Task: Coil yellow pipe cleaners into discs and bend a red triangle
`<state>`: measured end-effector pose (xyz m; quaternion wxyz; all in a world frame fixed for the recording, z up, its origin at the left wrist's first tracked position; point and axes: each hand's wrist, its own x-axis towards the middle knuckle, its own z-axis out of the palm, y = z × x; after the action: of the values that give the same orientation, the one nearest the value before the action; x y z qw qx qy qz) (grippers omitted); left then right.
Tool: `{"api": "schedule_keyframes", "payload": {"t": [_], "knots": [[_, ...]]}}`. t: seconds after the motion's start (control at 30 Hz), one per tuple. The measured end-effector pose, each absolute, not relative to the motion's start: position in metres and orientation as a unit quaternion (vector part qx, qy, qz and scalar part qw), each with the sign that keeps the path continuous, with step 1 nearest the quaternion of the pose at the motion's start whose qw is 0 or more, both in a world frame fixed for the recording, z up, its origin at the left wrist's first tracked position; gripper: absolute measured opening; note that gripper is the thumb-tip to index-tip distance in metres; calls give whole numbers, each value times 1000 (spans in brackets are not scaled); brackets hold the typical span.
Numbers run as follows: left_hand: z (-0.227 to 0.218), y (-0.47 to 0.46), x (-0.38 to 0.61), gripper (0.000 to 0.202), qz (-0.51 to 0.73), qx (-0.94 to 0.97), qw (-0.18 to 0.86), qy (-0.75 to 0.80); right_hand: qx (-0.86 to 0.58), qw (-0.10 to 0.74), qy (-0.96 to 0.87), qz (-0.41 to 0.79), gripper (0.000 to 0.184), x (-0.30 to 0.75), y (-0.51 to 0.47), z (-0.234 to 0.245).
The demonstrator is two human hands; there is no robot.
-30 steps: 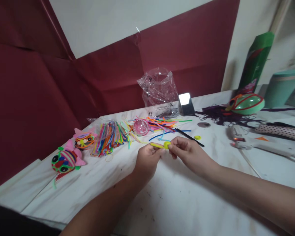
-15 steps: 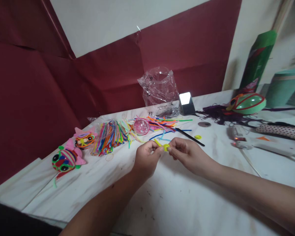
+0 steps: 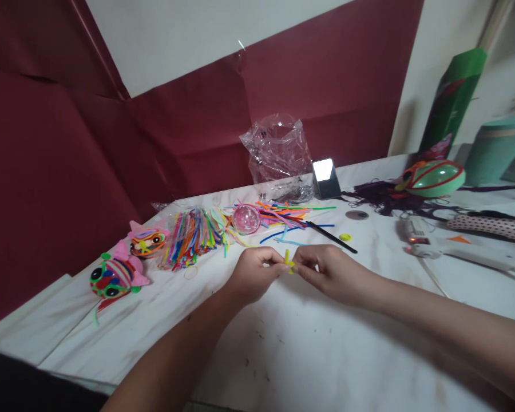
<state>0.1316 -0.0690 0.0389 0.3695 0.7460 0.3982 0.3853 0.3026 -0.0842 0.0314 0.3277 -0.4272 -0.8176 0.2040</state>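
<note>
Between the fingertips of both hands is a small piece of yellow pipe cleaner (image 3: 288, 258), partly curled, with a short end sticking up. My left hand (image 3: 257, 270) pinches it from the left, and my right hand (image 3: 326, 268) pinches it from the right. The fingertips nearly meet over the white marbled table (image 3: 257, 355). Just beyond my right hand lies a yellow coil (image 3: 345, 237) beside a black pipe cleaner (image 3: 332, 237). Blue pipe cleaners (image 3: 278, 233) and a clear pink-tinted ball (image 3: 246, 219) lie behind my hands.
Bundled coloured pipe cleaners (image 3: 193, 237) lie left of centre, near two decorated fish figures (image 3: 115, 274). A clear plastic bag (image 3: 278, 154) and a phone (image 3: 326, 180) stand at the back. On the right are a glue gun (image 3: 467, 254), a green balloon-like figure (image 3: 438, 178) and a mint bucket (image 3: 495, 151).
The yellow pipe cleaner has turned in my fingers: its free end, which slanted left, now points up. Both hands have shifted slightly and their fingertips are closer together.
</note>
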Motion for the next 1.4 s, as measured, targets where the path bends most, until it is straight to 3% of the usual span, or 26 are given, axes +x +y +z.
{"api": "schedule_keyframes", "payload": {"t": [0.17, 0.37, 0.6, 0.87, 1.4], "knots": [[38, -70, 132, 11, 401, 756, 354, 378, -424, 332, -809, 234, 17, 301, -85, 34], [27, -68, 138, 15, 527, 616, 460, 364, -405, 410, -716, 394, 18, 296, -82, 34], [20, -72, 145, 17, 553, 586, 481, 347, -403, 465, -702, 358, 19, 292, -87, 27], [44, -74, 132, 16, 409, 722, 383, 406, -409, 382, -803, 206, 16, 301, -86, 33], [46, -72, 131, 10, 302, 760, 370, 440, -402, 289, -851, 174, 17, 302, -87, 33]]}}
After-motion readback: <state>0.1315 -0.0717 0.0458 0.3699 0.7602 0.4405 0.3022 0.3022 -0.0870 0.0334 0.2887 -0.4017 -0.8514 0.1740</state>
